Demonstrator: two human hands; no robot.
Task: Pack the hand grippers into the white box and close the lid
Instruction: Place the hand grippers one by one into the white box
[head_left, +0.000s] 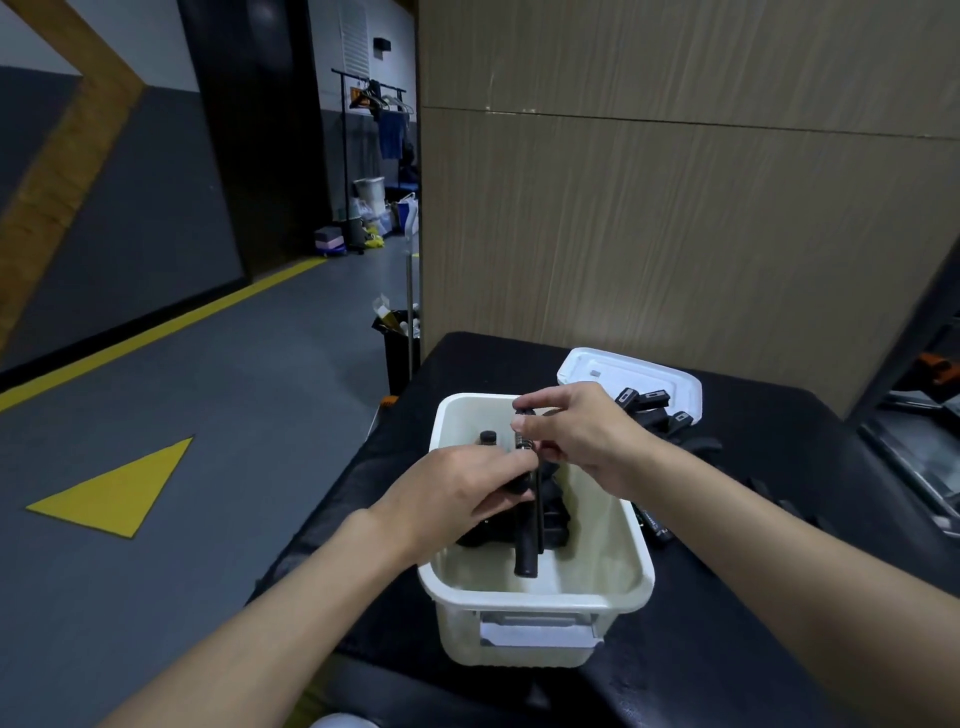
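The white box (540, 603) stands open on the black table, close to me. A black hand gripper (527, 545) is held over the box, its handles reaching down inside. My left hand (457, 493) grips one of its handles from the left. My right hand (582, 436) pinches its top end, near the spring, from the right. Other black hand grippers (556, 499) lie in the box under it, partly hidden by my hands. The white lid (623, 371) lies flat behind the box. More hand grippers (654, 410) rest on and beside the lid.
The black table (779, 519) ends at its left edge over a grey floor with yellow markings. A wood-panel wall (675, 208) rises behind it. A black bin (400, 343) stands past the table's far left corner. Metal shelving (924, 441) is at the right.
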